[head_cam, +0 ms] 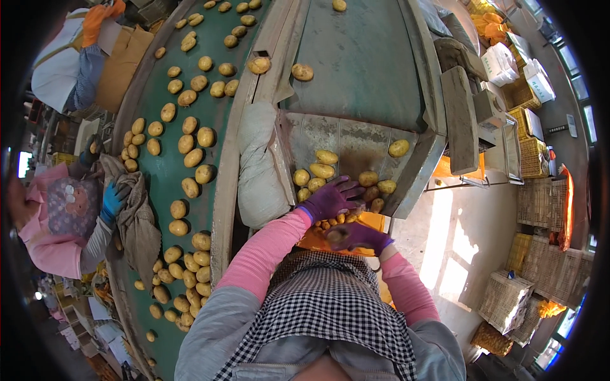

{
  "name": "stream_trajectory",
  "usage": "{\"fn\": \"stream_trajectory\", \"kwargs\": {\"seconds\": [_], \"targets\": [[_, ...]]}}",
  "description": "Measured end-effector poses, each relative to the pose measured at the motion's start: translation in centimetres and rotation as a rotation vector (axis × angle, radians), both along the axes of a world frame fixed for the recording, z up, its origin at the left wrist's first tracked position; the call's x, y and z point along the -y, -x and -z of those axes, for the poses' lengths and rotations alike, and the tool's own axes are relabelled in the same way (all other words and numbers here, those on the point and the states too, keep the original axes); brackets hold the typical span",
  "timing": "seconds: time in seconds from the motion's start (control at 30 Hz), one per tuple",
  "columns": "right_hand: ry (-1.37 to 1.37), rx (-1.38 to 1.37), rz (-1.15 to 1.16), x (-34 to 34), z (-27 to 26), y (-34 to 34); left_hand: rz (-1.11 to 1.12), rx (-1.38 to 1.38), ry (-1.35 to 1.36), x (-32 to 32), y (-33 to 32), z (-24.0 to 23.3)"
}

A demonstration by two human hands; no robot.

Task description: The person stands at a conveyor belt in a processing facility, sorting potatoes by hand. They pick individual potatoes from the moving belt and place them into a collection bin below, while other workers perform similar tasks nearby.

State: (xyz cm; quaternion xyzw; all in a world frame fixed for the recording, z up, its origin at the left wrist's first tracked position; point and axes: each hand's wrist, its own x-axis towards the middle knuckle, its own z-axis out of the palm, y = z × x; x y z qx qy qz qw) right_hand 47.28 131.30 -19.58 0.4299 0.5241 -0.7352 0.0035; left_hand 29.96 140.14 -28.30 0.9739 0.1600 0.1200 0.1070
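Note:
My left hand (335, 196), in a purple glove, lies with its fingers spread over potatoes at the lower end of a metal chute (352, 143). Whether it grips one cannot be told. Nearer my body, my right hand (350, 236), also gloved in purple, has its fingers curled around a potato (336, 236), slightly blurred. Under both hands an orange mesh bag (374, 221) holds several small potatoes (340, 218). Loose potatoes (321, 170) rest on the chute to the left of my left hand, and others (386, 186) to its right.
A green conveyor belt (190, 105) with many potatoes runs at the left, beside a wooden rail (233, 157). A padded white sack (261, 164) borders the chute. Two co-workers stand beyond the belt, one with a blue glove on a grey cloth (138, 216). Crates (505, 295) stand at right.

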Motion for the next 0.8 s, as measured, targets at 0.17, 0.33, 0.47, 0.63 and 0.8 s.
{"fn": "stream_trajectory", "kwargs": {"seconds": [0.17,0.33,0.47,0.63,0.8], "targets": [[-0.235,-0.074,-0.074,3.1,12.3,13.4,0.028,0.020,0.088,-0.7,-0.3,-0.8],[-0.450,-0.034,-0.112,0.7,13.3,13.4,-0.257,0.311,0.021,-3.0,0.9,-1.1],[-0.700,0.467,0.264,-9.3,0.8,2.5,-0.956,0.362,0.049,-4.2,1.9,-1.7],[-1.211,1.230,0.872,-19.9,6.2,-7.7,-0.687,0.351,0.343,-5.8,0.5,-1.3],[-0.930,0.914,0.871,-22.7,6.2,-6.4,-0.509,0.285,0.113,-4.7,2.0,0.2]]}}
